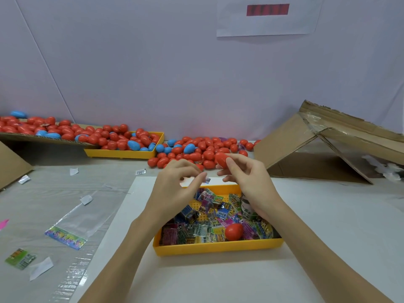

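Far left: brown corrugated cardboard flap (13, 167), raw edge.
Green printed packet (20, 259) lying flat on the table, print too small to be read.
Clear plastic bag (65, 237) beside it, glossy, holographic header strip, lettering not legible.
Cardboard sheet (43, 138) at the back, loaded with smooth red and blue egg capsules.
Its right end is met by the far yellow tray (122, 153), moulded plastic, also full of eggs.
Loose egg pile (196, 149) spread on the table against the wall, mostly red, a few blue.

Left hand (177, 184): fingers curled, small printed packet (206, 180) pinched at the fingertips, held above the far rim of the near yellow tray (218, 247).
Red plastic egg (222, 159): gripped between thumb and fingers of the right hand (247, 182), raised just in front of the egg pile, close to the packet but apart from it.
Near tray is filled with shiny multicolour packets (207, 215); one second red egg (233, 231) rests on them at the right front.

Paper sheet (267, 25) taped to the wall, red bar on it, text blurred.
Far right: opened cardboard box (306, 154), tipped on its side, clear tape on the flaps.
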A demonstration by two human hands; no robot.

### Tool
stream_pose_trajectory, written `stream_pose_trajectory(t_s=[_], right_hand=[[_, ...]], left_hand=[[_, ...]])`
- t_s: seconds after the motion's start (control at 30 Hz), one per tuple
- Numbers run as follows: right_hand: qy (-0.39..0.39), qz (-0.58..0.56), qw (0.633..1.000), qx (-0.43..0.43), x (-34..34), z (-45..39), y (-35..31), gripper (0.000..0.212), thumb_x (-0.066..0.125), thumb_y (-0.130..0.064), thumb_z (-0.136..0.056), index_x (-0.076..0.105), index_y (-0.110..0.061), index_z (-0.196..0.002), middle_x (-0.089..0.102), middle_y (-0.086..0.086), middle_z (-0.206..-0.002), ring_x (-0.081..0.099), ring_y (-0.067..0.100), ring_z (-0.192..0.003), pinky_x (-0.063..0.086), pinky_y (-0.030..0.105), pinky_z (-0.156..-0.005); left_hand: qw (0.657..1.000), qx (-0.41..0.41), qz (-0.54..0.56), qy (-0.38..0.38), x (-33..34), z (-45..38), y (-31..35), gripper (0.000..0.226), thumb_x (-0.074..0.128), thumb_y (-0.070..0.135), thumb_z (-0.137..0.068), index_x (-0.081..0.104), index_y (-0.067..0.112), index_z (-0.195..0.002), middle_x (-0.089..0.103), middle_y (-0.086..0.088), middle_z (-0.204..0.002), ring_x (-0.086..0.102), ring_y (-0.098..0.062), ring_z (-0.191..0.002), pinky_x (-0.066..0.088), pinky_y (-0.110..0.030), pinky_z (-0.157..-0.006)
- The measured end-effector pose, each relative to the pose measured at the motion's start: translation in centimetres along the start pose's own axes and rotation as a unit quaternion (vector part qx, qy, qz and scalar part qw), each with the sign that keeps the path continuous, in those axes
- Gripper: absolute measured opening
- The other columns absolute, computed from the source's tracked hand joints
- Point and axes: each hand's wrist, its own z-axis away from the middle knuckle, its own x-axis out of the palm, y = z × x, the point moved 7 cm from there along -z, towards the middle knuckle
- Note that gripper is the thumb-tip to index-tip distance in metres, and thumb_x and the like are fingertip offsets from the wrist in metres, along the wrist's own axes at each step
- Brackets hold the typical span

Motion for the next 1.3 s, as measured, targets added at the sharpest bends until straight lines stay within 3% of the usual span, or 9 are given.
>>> stream_pose_trajectory(t_s=[0.1, 0.23, 0.33, 0.4, 0.47, 0.7, 0.97, 1.13, 1.3], right_hand=[[-0.066, -0.048, 0.996, 0.04, 1.2, 0.0, -0.3, 0.024, 0.057, -0.018, -0.105, 0.065, -0.008, -0.126, 0.08, 0.008, -0.099, 0.077, 0.022, -0.091, 0.061, 0.024, -0.075], [-0.154, -0.043, 0.984, 0.079, 3.1, 0.5, 0.1, 0.024, 0.058, -0.025, -0.105, 0.065, -0.009, -0.121, 0.08, 0.008, -0.099, 0.078, 0.026, -0.092, 0.059, 0.022, -0.071], [-0.148, -0.029, 0.986, 0.066, 2.8, 0.4, 0.2, 0.024, 0.052, -0.029, -0.108, 0.069, -0.015, -0.118, 0.08, 0.005, -0.098, 0.078, 0.024, -0.089, 0.059, 0.022, -0.067], [-0.087, 0.115, 0.989, -0.013, 1.7, 0.0, 0.1, 0.018, 0.056, -0.026, -0.107, 0.072, -0.019, -0.111, 0.078, 0.0, -0.091, 0.075, 0.014, -0.082, 0.056, 0.022, -0.066], [-0.042, 0.272, 0.958, -0.078, 1.3, 0.2, 0.2, 0.007, 0.068, -0.026, -0.1, 0.075, -0.023, -0.101, 0.074, -0.008, -0.086, 0.069, 0.006, -0.079, 0.053, 0.019, -0.07], [-0.102, 0.448, 0.886, -0.066, 3.6, 0.9, 1.4, 0.019, 0.08, -0.044, -0.087, 0.074, -0.026, -0.084, 0.071, -0.011, -0.087, 0.06, 0.005, -0.082, 0.051, 0.027, -0.076], [-0.009, 0.307, 0.947, -0.099, 1.0, 0.8, -0.2, 0.011, 0.073, -0.029, -0.096, 0.072, -0.021, -0.088, 0.067, -0.011, -0.087, 0.061, 0.006, -0.082, 0.045, 0.013, -0.068], [-0.026, 0.232, 0.968, -0.098, 0.4, 1.2, -0.3, 0.006, 0.071, -0.024, -0.097, 0.072, -0.023, -0.091, 0.07, -0.014, -0.083, 0.064, 0.001, -0.084, 0.046, 0.01, -0.068], [-0.047, 0.202, 0.974, -0.096, 0.7, 1.4, -0.2, 0.011, 0.065, -0.025, -0.101, 0.073, -0.019, -0.096, 0.071, -0.011, -0.08, 0.066, 0.003, -0.081, 0.048, 0.013, -0.071]], left_hand=[[0.985, -0.073, 0.153, -0.017, 0.3, -0.1, -0.3, 0.028, 0.076, 0.03, -0.092, 0.072, 0.026, -0.119, 0.075, 0.014, -0.106, 0.069, -0.007, -0.101, 0.056, -0.02, -0.085], [0.961, -0.103, 0.251, -0.056, 1.2, 0.1, -0.1, 0.025, 0.073, 0.029, -0.095, 0.074, 0.025, -0.12, 0.077, 0.008, -0.11, 0.072, -0.01, -0.108, 0.058, -0.024, -0.091], [0.937, -0.132, 0.321, -0.039, 1.0, 0.1, -0.7, 0.022, 0.071, 0.022, -0.096, 0.074, 0.022, -0.118, 0.078, 0.003, -0.112, 0.073, -0.014, -0.109, 0.057, -0.025, -0.093], [0.934, -0.146, 0.325, -0.009, 0.3, -0.1, -1.3, 0.025, 0.07, 0.02, -0.097, 0.073, 0.02, -0.121, 0.078, 0.004, -0.112, 0.073, -0.013, -0.107, 0.058, -0.026, -0.094], [0.931, -0.168, 0.323, 0.02, -0.2, -0.1, -1.9, 0.028, 0.068, 0.019, -0.098, 0.071, 0.022, -0.126, 0.078, 0.005, -0.111, 0.074, -0.012, -0.104, 0.058, -0.025, -0.093], [0.93, -0.208, 0.303, 0.023, 0.2, 0.1, -3.1, 0.034, 0.066, 0.021, -0.1, 0.068, 0.037, -0.13, 0.075, 0.0, -0.111, 0.07, -0.016, -0.106, 0.056, -0.03, -0.094], [0.914, -0.224, 0.334, -0.052, 1.6, 0.0, -2.7, 0.032, 0.046, 0.011, -0.105, 0.073, 0.021, -0.12, 0.053, -0.004, -0.079, 0.048, -0.014, -0.066, 0.041, -0.022, -0.056], [0.981, -0.105, 0.138, -0.082, 2.2, 0.4, -0.3, 0.023, 0.071, 0.052, -0.091, 0.073, 0.033, -0.103, 0.072, 0.015, -0.096, 0.07, -0.005, -0.091, 0.055, -0.018, -0.076], [0.973, -0.122, 0.179, -0.082, 2.3, 0.5, -0.6, 0.007, 0.082, 0.031, -0.087, 0.076, 0.028, -0.086, 0.072, 0.012, -0.082, 0.069, -0.003, -0.075, 0.052, -0.014, -0.065]])
